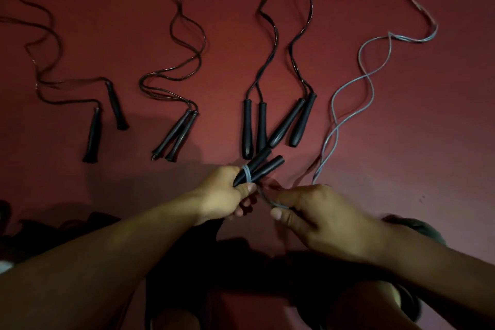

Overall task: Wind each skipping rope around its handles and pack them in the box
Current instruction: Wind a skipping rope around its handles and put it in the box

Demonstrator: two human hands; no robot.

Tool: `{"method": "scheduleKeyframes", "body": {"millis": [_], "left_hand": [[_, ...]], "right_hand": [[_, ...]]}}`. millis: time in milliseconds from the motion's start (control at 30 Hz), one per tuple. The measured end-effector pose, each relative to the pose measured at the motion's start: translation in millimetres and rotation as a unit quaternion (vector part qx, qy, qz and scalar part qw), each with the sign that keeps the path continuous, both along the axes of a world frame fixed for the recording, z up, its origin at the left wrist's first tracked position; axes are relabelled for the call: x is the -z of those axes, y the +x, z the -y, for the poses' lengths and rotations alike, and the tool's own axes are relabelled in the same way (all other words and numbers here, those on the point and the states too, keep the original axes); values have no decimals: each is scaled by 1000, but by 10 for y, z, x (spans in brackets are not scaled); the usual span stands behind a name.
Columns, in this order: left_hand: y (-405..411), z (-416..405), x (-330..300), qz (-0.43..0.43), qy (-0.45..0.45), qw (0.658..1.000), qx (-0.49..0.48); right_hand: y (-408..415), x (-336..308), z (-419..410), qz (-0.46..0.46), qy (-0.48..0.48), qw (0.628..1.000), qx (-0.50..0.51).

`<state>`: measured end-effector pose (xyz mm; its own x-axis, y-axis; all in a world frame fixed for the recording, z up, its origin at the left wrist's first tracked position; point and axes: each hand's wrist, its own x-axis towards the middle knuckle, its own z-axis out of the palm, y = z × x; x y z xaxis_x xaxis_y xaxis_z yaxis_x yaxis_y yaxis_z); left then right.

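Left hand (225, 193) grips 2 black handles (258, 169) held together, narrow ends in the fist, wide ends pointing up and away to the right. A few turns of grey rope (345, 96) wrap round the handles just above the left thumb. Right hand (318, 211) pinches the same grey rope between thumb and fingers, just right of the left hand; a short stretch of rope runs between the 2 hands. The rest of the grey rope trails off beyond the right hand, doubled and wavy, across the red floor (428, 142) toward the far right.

4 more ropes lie on the floor beyond the hands, all dark with black handles, ropes snaking away:
- far-left pair (104, 120): well left of the left hand, handles apart, 1 ahead of the other.
- second pair (178, 136): beyond and left of the left hand, handles touching side by side, tilted.
- third pair (253, 128): straight beyond the left hand, handles parallel, near ends close to the held handles.
- fourth pair (294, 123): beyond the gap between the hands, tilted, lower ends against the third pair.

Dark cloth (67, 225) sits near the left forearm, too dim to tell what. Box not visible.
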<state>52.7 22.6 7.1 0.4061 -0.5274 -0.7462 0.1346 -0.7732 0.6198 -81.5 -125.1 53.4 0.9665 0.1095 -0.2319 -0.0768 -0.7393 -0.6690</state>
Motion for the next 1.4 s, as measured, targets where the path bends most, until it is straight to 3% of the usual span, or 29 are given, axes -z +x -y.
{"method": "scheduleKeyframes", "body": {"millis": [267, 500, 633, 767, 833, 967, 1100, 1400], "left_hand": [[177, -121, -231, 35, 19, 976, 214], [63, -5, -485, -60, -10, 949, 310], [95, 11, -606, -85, -29, 939, 332], [152, -15, -672, -154, -107, 944, 272], [177, -10, -693, -167, -150, 948, 228], [148, 31, -662, -188, -192, 960, 76], [125, 78, -572, -114, -175, 976, -69], [71, 15, -386, -39, -96, 986, -129]], "right_hand": [[57, 0, 104, 67, 4, 996, 52], [237, 83, 261, 45, 8, 983, 176], [252, 77, 314, -82, 184, 943, 266], [227, 141, 317, -121, 361, 879, 288], [191, 229, 335, -109, 391, 862, 302], [88, 363, 287, -84, 308, 883, 345], [-86, 430, 182, -99, 213, 928, 288], [-64, 229, 91, -71, 162, 964, 199]]}}
